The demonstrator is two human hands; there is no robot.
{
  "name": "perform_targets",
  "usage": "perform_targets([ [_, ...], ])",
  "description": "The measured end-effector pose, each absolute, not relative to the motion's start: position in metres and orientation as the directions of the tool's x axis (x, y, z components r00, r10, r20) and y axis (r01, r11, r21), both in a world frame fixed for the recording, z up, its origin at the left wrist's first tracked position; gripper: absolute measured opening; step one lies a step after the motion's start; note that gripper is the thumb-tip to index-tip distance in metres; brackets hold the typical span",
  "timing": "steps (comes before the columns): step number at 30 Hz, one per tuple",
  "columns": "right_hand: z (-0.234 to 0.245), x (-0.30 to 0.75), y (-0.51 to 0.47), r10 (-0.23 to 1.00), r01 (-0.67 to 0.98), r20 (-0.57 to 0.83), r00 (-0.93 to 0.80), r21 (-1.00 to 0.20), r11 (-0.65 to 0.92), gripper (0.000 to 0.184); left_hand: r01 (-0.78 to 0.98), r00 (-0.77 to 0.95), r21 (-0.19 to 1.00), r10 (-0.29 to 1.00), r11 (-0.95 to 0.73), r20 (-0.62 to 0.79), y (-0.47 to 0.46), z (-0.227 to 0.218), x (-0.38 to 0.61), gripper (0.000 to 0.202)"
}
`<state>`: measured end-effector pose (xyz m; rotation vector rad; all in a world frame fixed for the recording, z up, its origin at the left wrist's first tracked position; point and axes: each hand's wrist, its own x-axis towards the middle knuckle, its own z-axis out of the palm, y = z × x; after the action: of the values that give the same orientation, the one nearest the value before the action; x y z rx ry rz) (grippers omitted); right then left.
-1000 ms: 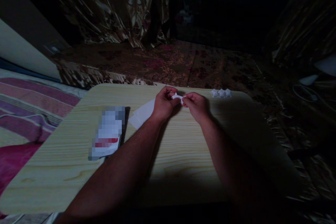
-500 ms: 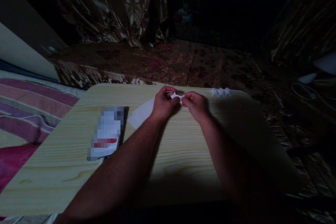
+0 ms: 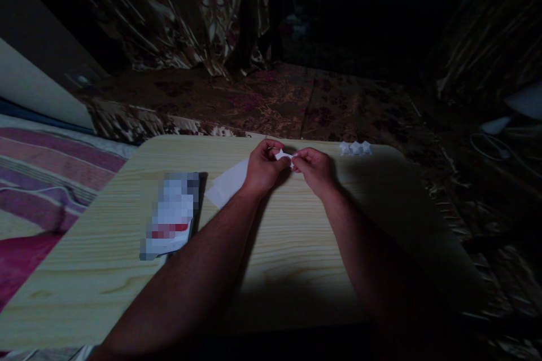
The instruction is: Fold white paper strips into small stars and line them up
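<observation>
Both my hands meet over the far middle of a light wooden table [image 3: 275,254]. My left hand [image 3: 261,170] and my right hand [image 3: 315,170] each pinch a small white folded paper piece [image 3: 283,155] between thumb and fingertips, just above the tabletop. A white sheet of paper [image 3: 226,183] lies flat beside my left wrist. Three small white folded paper stars [image 3: 355,148] sit in a row near the table's far right edge, a little right of my right hand.
A white packet with a red band [image 3: 171,217], blurred out, lies on the table's left part. A striped cloth [image 3: 38,169] is at left. Patterned carpet [image 3: 271,101] and shiny curtains [image 3: 169,11] lie beyond the table. The room is dim.
</observation>
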<state>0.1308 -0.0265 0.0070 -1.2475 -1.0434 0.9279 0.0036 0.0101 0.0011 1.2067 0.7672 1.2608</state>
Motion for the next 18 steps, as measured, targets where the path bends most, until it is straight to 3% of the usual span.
perform_targets([
  [18,-0.0002,0.1326,-0.0249,0.943,0.055,0.152,0.295,-0.988,0.142,0.009,-0.251,0.217,0.957,0.954,-0.149,0.205,0.0111,-0.0033,0.0024,0.037],
])
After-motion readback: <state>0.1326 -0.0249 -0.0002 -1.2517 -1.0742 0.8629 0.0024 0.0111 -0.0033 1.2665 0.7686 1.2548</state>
